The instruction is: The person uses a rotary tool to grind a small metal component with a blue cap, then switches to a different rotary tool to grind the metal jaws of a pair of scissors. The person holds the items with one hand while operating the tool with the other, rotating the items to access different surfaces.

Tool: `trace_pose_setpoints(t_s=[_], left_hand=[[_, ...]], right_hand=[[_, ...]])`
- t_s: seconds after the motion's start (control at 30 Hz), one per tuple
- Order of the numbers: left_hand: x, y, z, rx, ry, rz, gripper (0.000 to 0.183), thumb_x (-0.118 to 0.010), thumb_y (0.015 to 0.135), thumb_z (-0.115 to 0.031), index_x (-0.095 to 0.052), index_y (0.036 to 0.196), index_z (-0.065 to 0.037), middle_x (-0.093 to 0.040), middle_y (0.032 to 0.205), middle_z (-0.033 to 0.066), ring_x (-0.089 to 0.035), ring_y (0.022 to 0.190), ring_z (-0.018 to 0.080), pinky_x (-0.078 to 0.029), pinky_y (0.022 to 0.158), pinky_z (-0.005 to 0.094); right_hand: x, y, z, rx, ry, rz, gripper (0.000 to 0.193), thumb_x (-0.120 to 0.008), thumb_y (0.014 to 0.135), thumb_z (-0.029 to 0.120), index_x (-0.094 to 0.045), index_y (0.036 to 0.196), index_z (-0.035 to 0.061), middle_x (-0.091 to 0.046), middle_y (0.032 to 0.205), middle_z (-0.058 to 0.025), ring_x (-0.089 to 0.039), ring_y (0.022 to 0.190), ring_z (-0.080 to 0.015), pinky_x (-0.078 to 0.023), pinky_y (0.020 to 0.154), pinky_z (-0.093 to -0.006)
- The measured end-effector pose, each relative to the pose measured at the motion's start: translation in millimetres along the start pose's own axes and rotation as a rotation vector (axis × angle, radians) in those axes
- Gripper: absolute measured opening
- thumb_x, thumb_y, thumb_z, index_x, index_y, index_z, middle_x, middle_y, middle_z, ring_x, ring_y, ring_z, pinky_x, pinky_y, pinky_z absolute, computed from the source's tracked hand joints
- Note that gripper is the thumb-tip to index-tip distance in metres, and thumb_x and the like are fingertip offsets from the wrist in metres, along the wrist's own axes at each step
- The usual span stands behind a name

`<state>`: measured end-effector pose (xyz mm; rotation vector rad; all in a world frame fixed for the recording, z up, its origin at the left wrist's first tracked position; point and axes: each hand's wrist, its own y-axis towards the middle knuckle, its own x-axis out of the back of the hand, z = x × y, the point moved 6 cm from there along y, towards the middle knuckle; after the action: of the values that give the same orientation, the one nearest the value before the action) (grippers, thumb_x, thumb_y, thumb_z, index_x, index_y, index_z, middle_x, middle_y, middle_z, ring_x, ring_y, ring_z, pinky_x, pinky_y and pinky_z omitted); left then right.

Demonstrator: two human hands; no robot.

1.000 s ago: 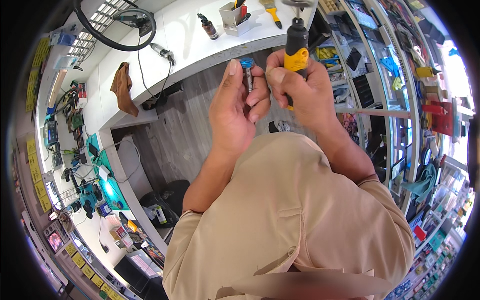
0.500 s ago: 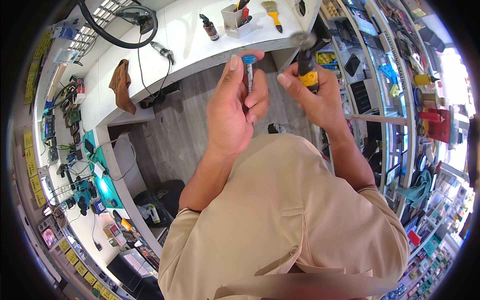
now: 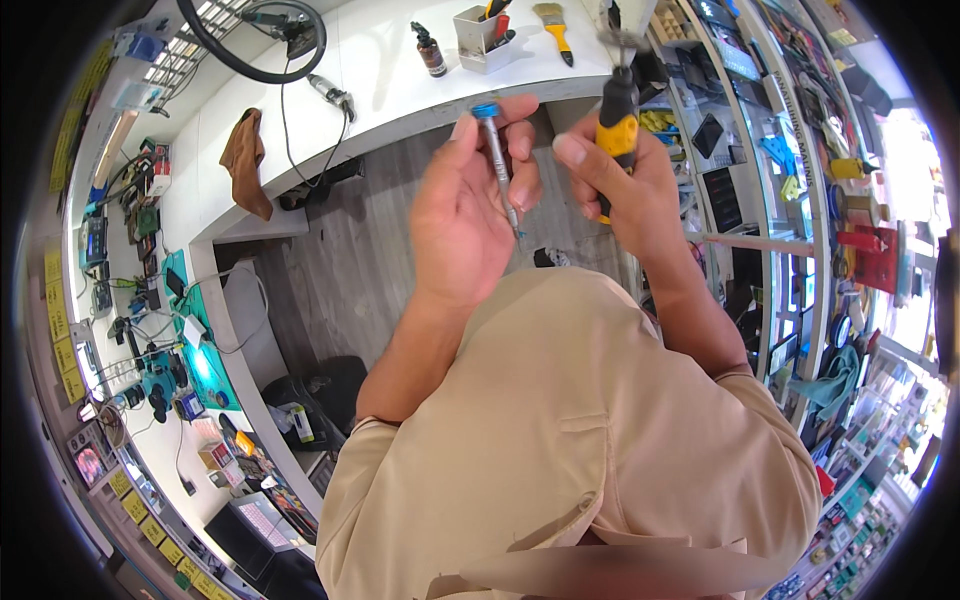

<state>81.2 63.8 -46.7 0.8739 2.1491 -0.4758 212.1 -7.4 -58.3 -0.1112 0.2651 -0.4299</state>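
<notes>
My left hand [image 3: 462, 215] holds a slim silver screwdriver [image 3: 498, 160] with a blue cap. Thumb and fingers close round its shaft, and its thin tip points down toward my body. To the right, my right hand [image 3: 640, 195] is wrapped round the black and yellow handles of a tool that looks like pliers [image 3: 619, 130]. Their metal head points up and away from me, over the front edge of the white bench [image 3: 380, 85]. The two tools are apart, both held in the air before my chest.
On the bench stand a dark dropper bottle [image 3: 428, 50], a white tool holder [image 3: 482, 45] and a yellow-handled brush [image 3: 553, 32]. A brown cloth [image 3: 245, 160] hangs over the edge. Glass shelves [image 3: 735, 160] rise at right; a cluttered bench with a laptop [image 3: 265, 530] runs along the left.
The screwdriver has tilted, and its lower shaft and tip now show below my fingers. The pliers have turned more upright in my right hand, their head higher.
</notes>
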Motion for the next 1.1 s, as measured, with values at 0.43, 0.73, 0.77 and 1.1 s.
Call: trace_pose_setpoints(t_s=[0.43, 0.73, 0.77, 1.1], left_hand=[[44.5, -19.2, 12.5, 0.189, 0.125, -0.133, 0.043, -0.041, 0.111, -0.036, -0.051, 0.139, -0.005, -0.035, 0.065, -0.0048, -0.031, 0.051, 0.0057, -0.026, 0.050, 0.0216], [29.9, -30.5, 1.8, 0.110, 0.032, -0.053, 0.038, -0.044, 0.108, -0.027, -0.048, 0.138, -0.005, -0.040, 0.074, -0.0009, -0.029, 0.055, 0.0064, -0.025, 0.053, 0.0233], [28.2, -32.3, 1.3, 0.108, 0.070, -0.081, 0.039, -0.043, 0.107, -0.025, -0.048, 0.139, -0.004, -0.040, 0.074, -0.0015, -0.028, 0.055, 0.0060, -0.024, 0.052, 0.0228], [9.3, -37.5, -4.8, 0.102, 0.150, -0.030, 0.035, -0.045, 0.107, -0.022, -0.047, 0.137, -0.004, -0.041, 0.078, -0.0005, -0.030, 0.062, 0.0062, -0.026, 0.056, 0.0237]], right_hand=[[22.0, -6.0, -23.5, 0.231, -0.507, -0.025, 0.019, -0.080, 0.091, 0.018, -0.067, 0.092, 0.0037, -0.053, 0.065, 0.0060, -0.043, 0.057, -0.0037, -0.037, 0.052, -0.0236], [6.4, -1.4, -24.4, 0.390, -0.758, 0.142, 0.015, -0.076, 0.077, 0.009, -0.064, 0.085, 0.0025, -0.055, 0.066, -0.0092, -0.047, 0.056, -0.0201, -0.042, 0.055, -0.0313], [4.9, -1.7, -24.3, 0.403, -0.777, 0.147, 0.015, -0.075, 0.077, 0.009, -0.064, 0.085, 0.0026, -0.055, 0.067, -0.0097, -0.048, 0.057, -0.0216, -0.043, 0.055, -0.0317], [1.2, 2.5, -13.8, 0.390, -0.738, 0.115, 0.014, -0.075, 0.077, 0.007, -0.065, 0.086, 0.0030, -0.054, 0.066, -0.0092, -0.048, 0.058, -0.0185, -0.044, 0.056, -0.0314]])
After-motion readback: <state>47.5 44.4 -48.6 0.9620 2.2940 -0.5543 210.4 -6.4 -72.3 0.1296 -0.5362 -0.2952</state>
